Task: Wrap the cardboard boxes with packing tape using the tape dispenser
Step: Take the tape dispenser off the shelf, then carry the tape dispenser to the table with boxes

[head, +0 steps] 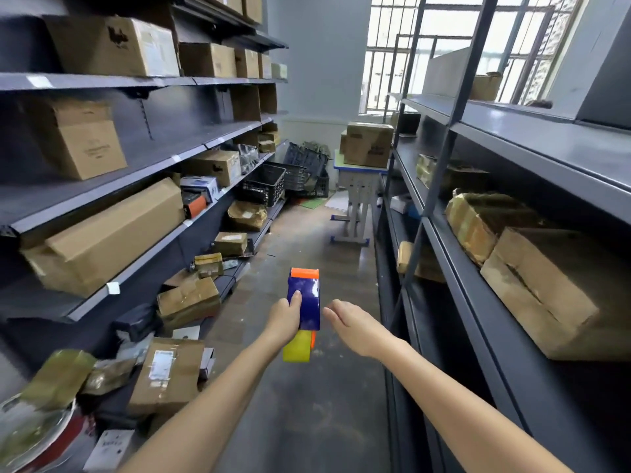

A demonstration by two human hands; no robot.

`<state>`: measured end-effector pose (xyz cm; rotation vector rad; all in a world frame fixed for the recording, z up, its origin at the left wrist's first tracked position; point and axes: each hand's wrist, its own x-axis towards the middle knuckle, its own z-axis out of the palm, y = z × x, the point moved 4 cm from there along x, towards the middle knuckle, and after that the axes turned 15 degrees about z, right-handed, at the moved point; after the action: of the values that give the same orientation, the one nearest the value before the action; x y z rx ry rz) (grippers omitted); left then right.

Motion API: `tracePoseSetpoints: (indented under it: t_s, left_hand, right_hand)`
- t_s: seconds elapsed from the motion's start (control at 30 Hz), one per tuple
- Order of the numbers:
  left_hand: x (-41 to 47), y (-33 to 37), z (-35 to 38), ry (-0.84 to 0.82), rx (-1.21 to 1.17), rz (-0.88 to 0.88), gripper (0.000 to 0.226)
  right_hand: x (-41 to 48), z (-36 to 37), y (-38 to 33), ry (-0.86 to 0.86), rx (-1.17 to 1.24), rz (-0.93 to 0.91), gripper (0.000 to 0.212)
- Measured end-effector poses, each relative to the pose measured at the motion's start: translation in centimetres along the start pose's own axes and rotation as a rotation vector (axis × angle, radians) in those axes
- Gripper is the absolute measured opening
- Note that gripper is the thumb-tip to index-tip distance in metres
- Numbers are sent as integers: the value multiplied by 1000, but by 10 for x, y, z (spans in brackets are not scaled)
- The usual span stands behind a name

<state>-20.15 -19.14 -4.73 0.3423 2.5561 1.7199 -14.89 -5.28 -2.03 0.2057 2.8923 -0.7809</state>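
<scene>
Head view: left hand point(285, 317) grips the blue tape dispenser point(305, 302), thumb on its top, yellow tape roll point(297, 346) hanging beneath; right hand point(355, 327) hovers open just beside the dispenser, not touching; cardboard boxes point(102, 233) fill shelves on both sides of the dispenser, a table point(358, 172) far beyond it

The tape dispenser point(305, 298) has a glossy dark-blue plastic body with a bright orange plastic tip, and the yellowish tape roll point(296, 348) beneath it looks smooth and slick. Left of the dispenser, the shelving point(136, 80) is matt grey painted metal, carrying matt brown cardboard boxes point(102, 233), some creased and banded with shiny tape. Beyond the dispenser, black plastic crates point(264, 184) show an open lattice. The floor point(324, 421) is dull, scuffed and stained.
</scene>
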Motion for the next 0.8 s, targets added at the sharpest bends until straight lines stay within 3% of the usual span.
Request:
tracePoseSetpoints:
  t_s: [0.37, 0.8]
  left_hand:
    - [132, -51, 11, -1, 4, -72, 49]
    - [406, -72, 15, -4, -89, -64, 46]
  right_hand:
    - [156, -5, 12, 107, -347, -27, 37]
    - [415, -60, -9, 114, -126, 27, 26]
